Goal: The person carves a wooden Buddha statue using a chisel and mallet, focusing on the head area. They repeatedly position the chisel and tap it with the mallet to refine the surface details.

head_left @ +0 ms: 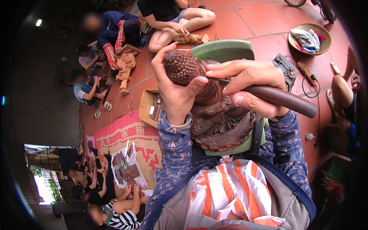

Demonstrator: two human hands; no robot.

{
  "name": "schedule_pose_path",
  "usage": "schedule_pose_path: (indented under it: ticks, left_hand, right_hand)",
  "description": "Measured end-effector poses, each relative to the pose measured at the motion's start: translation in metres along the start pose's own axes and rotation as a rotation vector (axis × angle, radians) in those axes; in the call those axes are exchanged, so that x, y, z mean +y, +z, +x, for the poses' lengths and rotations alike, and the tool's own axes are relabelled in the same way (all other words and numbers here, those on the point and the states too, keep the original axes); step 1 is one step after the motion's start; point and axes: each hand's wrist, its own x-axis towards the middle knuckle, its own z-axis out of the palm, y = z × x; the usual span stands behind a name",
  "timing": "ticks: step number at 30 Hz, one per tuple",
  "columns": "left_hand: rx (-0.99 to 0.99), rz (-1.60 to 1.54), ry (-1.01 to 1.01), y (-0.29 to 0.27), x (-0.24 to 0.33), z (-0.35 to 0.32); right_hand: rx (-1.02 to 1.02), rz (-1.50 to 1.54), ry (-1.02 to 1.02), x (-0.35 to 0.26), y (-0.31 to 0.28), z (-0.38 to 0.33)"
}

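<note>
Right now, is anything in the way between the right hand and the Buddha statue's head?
Only the left hand: it cups the head of the wooden Buddha statue, its thumb close by the thin blade of the carving tool that the right hand holds. Nothing else visible stands between.

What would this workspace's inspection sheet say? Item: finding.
Surface: green support, kind unclear; red tiled floor.
Job's things: dark carved wooden statue; wooden-handled carving tool, reaching the statue's head.
Clutter: open tan box at left; basket of cloths at upper right.
Hands: left hand cups the head; right hand grips the tool.
Cables: black cable beside power strip.
Surroundings: seated people, some with wood carvings.
</note>
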Motion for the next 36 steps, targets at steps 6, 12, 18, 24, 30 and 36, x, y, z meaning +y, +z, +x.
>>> schedule_pose_path:
  ticks: [6,12,18,24,30,36]
  left_hand:
    - [0.002,-0.014,-0.008,0.0,0.0,0.0]
    - [0.033,-0.008,0.027,0.0,-0.004,0.0]
    - [0.025,0.015,0.019,0.001,-0.003,0.0]
    - [-0.003,0.027,0.108,-0.004,-0.013,0.001]
    - [0.008,0.007,0.015,-0.001,-0.005,0.0]
    - [-0.005,-0.06,-0.04,-0.002,0.0,-0.001]
  right_hand:
    - [-0.056,0.05,0.046,-0.003,-0.003,0.002]
    - [-0.04,0.103,-0.03,0.014,-0.004,0.002]
    - [-0.026,0.132,-0.024,0.015,-0.004,0.002]
    - [-0.049,0.231,0.006,0.014,-0.006,0.0]
    - [-0.074,0.11,0.015,0.004,-0.006,0.002]
    - [-0.064,0.054,0.008,0.001,-0.003,0.005]
